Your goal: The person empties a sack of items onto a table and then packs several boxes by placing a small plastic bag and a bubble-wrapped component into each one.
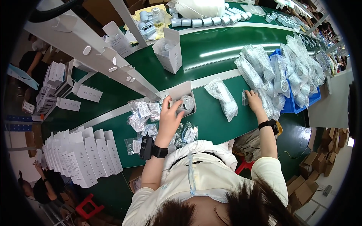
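Note:
An upright white carton (195, 98) with its lid flap raised stands on the green bench, a bubble-wrapped item (186, 103) inside it. My left hand (170, 119) is at the carton's near left corner, fingers spread and curved, with nothing visible between them. To the right, my right hand (254, 101) has its fingertips closed on a small clear plastic bag (245, 98) lying on the bench. Between my hands lies a long bubble-wrapped piece (222, 98). Small clear bags of parts (138, 115) are spread beside and below my left hand.
Bubble-wrapped pieces (253, 67) heap over a blue bin (299, 106) at right. White open cartons (81, 158) stand in rows at left. Behind are a conveyor (211, 60) carrying an open carton (168, 56), a slanting metal post (113, 60), and grey cylinders (197, 23).

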{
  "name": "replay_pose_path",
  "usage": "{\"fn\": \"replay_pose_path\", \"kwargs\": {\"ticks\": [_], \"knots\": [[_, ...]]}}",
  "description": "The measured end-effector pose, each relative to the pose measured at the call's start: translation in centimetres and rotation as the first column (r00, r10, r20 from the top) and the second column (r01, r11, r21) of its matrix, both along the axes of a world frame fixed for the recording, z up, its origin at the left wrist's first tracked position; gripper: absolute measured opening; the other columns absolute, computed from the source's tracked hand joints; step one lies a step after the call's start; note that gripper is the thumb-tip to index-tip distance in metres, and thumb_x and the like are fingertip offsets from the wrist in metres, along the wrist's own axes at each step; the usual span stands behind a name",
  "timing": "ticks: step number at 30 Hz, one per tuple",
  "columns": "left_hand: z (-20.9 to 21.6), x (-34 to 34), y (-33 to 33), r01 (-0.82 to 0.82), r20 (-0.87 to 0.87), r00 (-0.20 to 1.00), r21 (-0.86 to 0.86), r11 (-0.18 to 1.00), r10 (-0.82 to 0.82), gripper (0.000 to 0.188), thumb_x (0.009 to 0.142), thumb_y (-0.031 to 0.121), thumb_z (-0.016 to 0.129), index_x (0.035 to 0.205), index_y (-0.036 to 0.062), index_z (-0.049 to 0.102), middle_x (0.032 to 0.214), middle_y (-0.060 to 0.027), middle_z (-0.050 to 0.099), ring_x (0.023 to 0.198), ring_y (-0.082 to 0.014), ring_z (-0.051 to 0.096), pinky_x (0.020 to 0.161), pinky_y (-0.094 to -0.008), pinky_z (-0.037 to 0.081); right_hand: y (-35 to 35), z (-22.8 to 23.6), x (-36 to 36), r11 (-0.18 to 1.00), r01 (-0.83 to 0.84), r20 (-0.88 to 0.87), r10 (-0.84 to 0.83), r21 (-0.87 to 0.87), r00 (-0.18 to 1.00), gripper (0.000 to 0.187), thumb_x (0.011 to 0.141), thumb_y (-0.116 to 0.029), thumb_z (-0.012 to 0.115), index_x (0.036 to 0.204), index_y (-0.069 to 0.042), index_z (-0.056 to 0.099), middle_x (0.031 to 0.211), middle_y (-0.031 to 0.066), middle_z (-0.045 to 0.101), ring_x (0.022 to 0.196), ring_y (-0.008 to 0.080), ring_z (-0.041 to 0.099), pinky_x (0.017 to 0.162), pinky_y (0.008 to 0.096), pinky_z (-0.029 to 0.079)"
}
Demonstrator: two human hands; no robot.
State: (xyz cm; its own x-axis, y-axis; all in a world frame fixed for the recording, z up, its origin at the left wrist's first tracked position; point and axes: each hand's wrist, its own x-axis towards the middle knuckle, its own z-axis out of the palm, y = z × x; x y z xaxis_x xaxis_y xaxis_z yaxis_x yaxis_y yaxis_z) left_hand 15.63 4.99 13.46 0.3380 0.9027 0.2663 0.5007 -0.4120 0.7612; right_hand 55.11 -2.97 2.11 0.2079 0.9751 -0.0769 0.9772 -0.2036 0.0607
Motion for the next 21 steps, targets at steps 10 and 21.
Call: {"fn": "replay_pose_path", "kwargs": {"ticks": [10,21], "knots": [[-0.4,0.1,2.5,-0.178,0.107,0.977,-0.077,0.981,0.185,0.016,0.064,0.003,0.066,0.067,-0.0042,0.053,0.074,-0.0133,0.057,0.068,-0.0302,0.056,0.063,-0.0331,0.043,3.6,15.0,-21.2,0.667,0.205,-0.642,0.514,0.716,0.569,0.039,0.059,0.01,0.066,0.093,-0.003,0.052,0.085,0.0064,0.054,0.068,0.0132,0.055,0.055,0.024,0.045],[-1.9,-0.8,2.3,-0.144,0.096,0.982,-0.159,0.977,0.16,0.013,0.065,0.006,0.066,0.073,-0.0015,0.058,0.083,-0.0127,0.061,0.073,-0.0262,0.058,0.066,-0.0305,0.044,5.6,10.6,-26.7,0.67,-0.618,-0.136,0.715,0.411,0.686,0.021,0.068,-0.02,0.06,0.085,-0.007,0.058,0.086,0.0052,0.052,0.087,0.02,0.048,0.079,0.0384,0.039]]}}
